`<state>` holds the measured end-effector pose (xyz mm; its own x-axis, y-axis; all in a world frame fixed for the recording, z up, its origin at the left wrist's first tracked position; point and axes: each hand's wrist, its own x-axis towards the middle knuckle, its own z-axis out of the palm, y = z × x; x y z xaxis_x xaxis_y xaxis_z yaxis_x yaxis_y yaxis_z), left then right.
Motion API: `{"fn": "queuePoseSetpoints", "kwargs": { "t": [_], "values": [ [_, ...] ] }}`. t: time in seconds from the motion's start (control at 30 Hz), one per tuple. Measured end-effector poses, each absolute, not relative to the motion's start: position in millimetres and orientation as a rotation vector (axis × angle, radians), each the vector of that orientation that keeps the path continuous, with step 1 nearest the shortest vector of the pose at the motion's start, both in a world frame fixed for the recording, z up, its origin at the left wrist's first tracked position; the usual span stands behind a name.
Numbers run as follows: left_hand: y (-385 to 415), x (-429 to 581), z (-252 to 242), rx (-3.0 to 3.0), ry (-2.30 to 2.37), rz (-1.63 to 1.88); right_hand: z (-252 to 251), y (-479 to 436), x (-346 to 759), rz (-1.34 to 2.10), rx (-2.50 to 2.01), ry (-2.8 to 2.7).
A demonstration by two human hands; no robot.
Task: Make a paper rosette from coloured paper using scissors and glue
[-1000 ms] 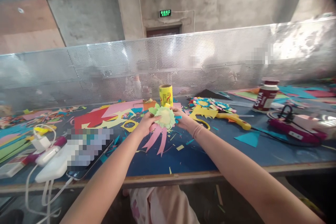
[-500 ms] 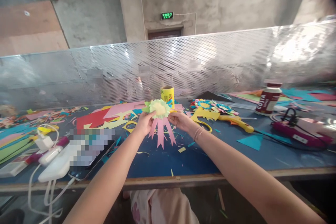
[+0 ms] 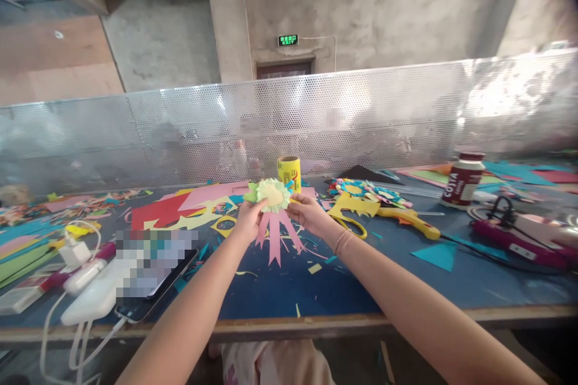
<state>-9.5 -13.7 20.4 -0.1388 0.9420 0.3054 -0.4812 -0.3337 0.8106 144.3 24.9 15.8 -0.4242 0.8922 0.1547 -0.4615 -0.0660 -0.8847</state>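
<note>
Over the table, a pale green and yellow paper flower with pink paper ribbons hanging below it is held up in front of me. My left hand pinches its left lower edge, thumb on the front. At its right edge my right hand is closed, fingertips on the flower's side; small blue and yellow bits show there, too small to make out. Just behind the flower stands a yellow roll. Yellow-handled scissors lie right of my right hand, partly under yellow paper.
On the right are a yellow glue gun with a black cord, a Costa bottle and a purple power strip. A phone and white power bank with cables lie left. Paper scraps are scattered about; a perforated metal screen stands behind.
The view has tilted slightly upward, so the scene sits lower. Both hands keep their hold on the flower, and its ribbons have swung a little left.
</note>
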Motion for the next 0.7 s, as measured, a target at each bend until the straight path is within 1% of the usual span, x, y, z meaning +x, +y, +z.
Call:
{"fn": "queuePoseSetpoints", "kwargs": {
  "t": [0.33,0.7],
  "values": [
    [-13.4,-9.1,19.0,1.049,0.642,1.664,17.1,24.4,143.9,1.622,-0.611,-1.246],
    [-11.7,-11.5,20.0,1.018,0.655,1.716,18.5,28.7,152.1,1.702,-0.589,-1.202]
  ]
}}
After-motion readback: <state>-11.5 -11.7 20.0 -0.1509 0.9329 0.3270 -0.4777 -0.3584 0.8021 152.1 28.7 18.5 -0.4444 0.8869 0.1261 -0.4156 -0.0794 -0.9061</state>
